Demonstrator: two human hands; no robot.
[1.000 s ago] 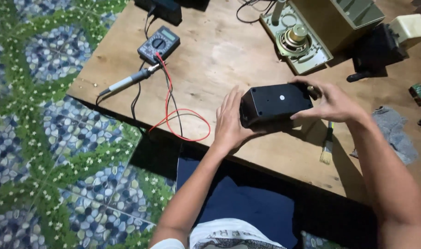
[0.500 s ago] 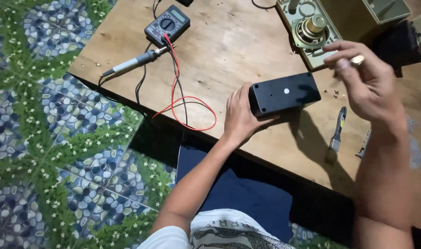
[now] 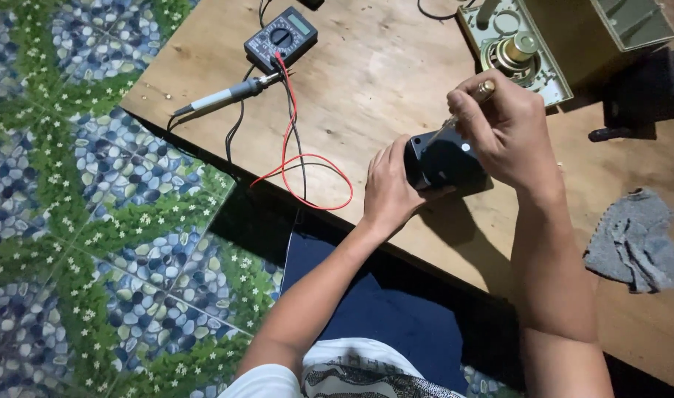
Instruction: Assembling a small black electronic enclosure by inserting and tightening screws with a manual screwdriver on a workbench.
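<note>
The left hand (image 3: 387, 190) was wrapped around the near end of a small black box (image 3: 446, 161), fingers curled against its side, steadying it on the wooden surface (image 3: 381, 66). The right hand (image 3: 508, 133) was closed on a screwdriver (image 3: 462, 112), its tip touching the top of the box. Farther off lay a black meter (image 3: 281, 38) with red and black leads, a soldering iron (image 3: 223, 96), and a grey rag (image 3: 636, 239) to the right.
</note>
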